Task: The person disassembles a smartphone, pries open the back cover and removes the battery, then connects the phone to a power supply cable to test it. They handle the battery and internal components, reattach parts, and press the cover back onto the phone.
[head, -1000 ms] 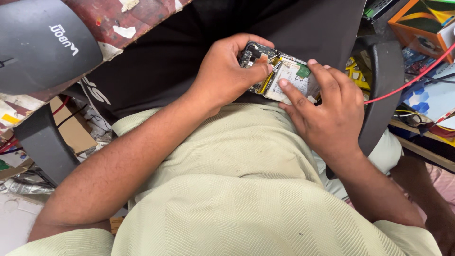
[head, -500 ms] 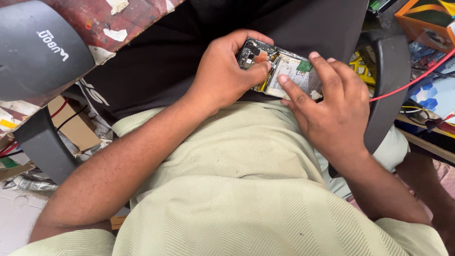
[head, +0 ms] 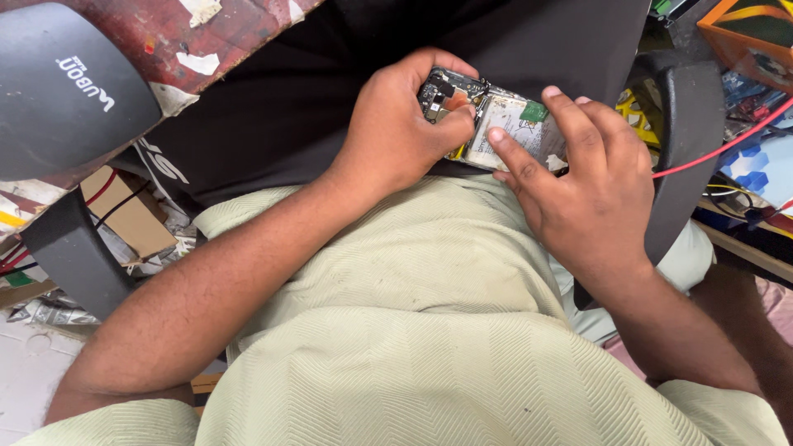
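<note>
Over the lap, in front of the pale green shirt (head: 413,330), the left hand (head: 396,136) and right hand (head: 591,182) both grasp an opened phone (head: 504,124), its circuit board and battery exposed. Beyond lie black trousers (head: 273,99), a red wire (head: 719,149) and a dark chair armrest (head: 681,140).

The opened phone (head: 496,124) lies over the person's lap (head: 273,107), which is clothed in black, at the edge of the pale green shirt; both hands grip it there. Beyond the lap, the upper left corner shows a worn red table (head: 223,33) with flaking paint and white scraps (head: 197,62) stuck to it. A dark grey rounded cover (head: 58,91) rests on that table at the left edge.
</note>
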`<action>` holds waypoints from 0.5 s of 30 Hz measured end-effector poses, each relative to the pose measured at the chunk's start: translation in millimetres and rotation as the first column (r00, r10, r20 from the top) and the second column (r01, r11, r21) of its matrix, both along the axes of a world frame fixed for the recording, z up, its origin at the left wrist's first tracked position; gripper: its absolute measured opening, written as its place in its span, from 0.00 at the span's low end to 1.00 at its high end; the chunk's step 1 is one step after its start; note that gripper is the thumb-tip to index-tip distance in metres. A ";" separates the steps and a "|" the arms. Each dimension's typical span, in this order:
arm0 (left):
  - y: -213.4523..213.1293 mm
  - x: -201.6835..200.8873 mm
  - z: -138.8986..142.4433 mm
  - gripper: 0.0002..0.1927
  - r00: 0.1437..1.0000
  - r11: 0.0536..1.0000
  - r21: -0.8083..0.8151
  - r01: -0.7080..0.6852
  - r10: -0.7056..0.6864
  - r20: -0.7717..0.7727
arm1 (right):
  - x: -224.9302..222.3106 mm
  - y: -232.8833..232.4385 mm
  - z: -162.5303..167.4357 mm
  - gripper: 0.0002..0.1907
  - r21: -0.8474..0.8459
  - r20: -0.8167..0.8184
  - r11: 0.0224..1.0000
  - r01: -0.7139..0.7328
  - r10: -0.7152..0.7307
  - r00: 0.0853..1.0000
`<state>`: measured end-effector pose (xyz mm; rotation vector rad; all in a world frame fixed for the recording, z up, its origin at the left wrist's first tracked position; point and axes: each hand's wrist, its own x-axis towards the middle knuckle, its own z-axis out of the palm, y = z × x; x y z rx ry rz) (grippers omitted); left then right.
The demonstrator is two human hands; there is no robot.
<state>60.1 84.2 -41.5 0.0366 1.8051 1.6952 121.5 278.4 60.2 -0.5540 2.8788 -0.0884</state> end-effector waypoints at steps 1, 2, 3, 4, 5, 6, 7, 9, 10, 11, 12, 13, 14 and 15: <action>0.7 0.2 -0.8 0.14 1.000 1.000 -0.014 -0.005 0.004 -0.003 | 0.0 -0.3 -0.2 0.20 -0.003 -0.004 1.000 -0.003 0.003 1.000; 1.7 0.4 -1.4 0.14 1.000 1.000 -0.012 -0.005 0.005 -0.002 | 0.1 -0.4 -0.2 0.20 -0.005 -0.009 1.000 -0.005 0.005 1.000; 2.1 0.6 -2.4 0.14 1.000 1.000 -0.011 -0.007 0.007 -0.001 | 0.1 -0.6 -0.6 0.20 -0.007 -0.013 1.000 -0.008 0.008 1.000; 2.3 0.7 -3.4 0.14 1.000 1.000 -0.011 -0.008 0.008 0.001 | 0.1 -0.8 -0.7 0.20 -0.006 -0.018 1.000 -0.012 0.012 1.000; 2.4 1.0 -4.3 0.13 1.000 1.000 -0.007 -0.010 0.010 0.008 | -0.1 -0.9 -0.8 0.20 -0.004 -0.024 1.000 -0.016 0.016 1.000; 2.5 1.1 -5.1 0.13 1.000 1.000 -0.002 -0.012 0.012 0.015 | -0.3 -0.9 -0.7 0.20 -0.003 -0.031 1.000 -0.019 0.019 0.999; 2.5 1.3 -5.9 0.13 1.000 1.000 0.003 -0.013 0.013 0.023 | -0.8 -0.7 -0.3 0.20 -0.002 -0.031 1.000 -0.022 0.022 0.999; 2.6 1.7 -7.1 0.13 0.999 1.000 -0.010 -0.003 0.004 0.035 | -2.2 -0.3 0.5 0.20 0.000 -0.030 1.000 -0.026 0.026 0.999; 3.1 2.0 -7.5 0.13 0.999 1.000 -0.014 0.002 -0.001 0.041 | -3.1 0.4 1.3 0.19 0.005 -0.027 1.000 -0.029 0.030 0.999; 3.9 2.1 -7.9 0.13 0.999 1.000 -0.023 -0.004 0.005 0.041 | -4.2 1.0 2.0 0.19 0.010 -0.024 0.999 -0.032 0.032 0.999; 5.0 2.2 -8.3 0.13 0.999 0.999 -0.033 -0.009 0.010 0.042 | -5.2 1.4 2.5 0.19 0.015 -0.022 0.999 -0.034 0.034 0.999; 5.7 2.5 -8.4 0.13 0.999 0.999 -0.044 -0.014 0.016 0.043 | -6.3 2.0 2.8 0.20 0.020 -0.024 0.999 -0.045 0.045 0.999; 6.6 3.1 -8.4 0.13 0.997 0.999 -0.041 -0.023 0.026 0.068 | -7.4 2.8 3.2 0.20 0.026 -0.027 0.998 -0.056 0.057 0.998; 7.3 3.2 -8.7 0.13 0.995 0.999 -0.040 -0.033 0.036 0.091 | -8.2 3.3 3.6 0.20 0.031 -0.031 0.997 -0.068 0.069 0.997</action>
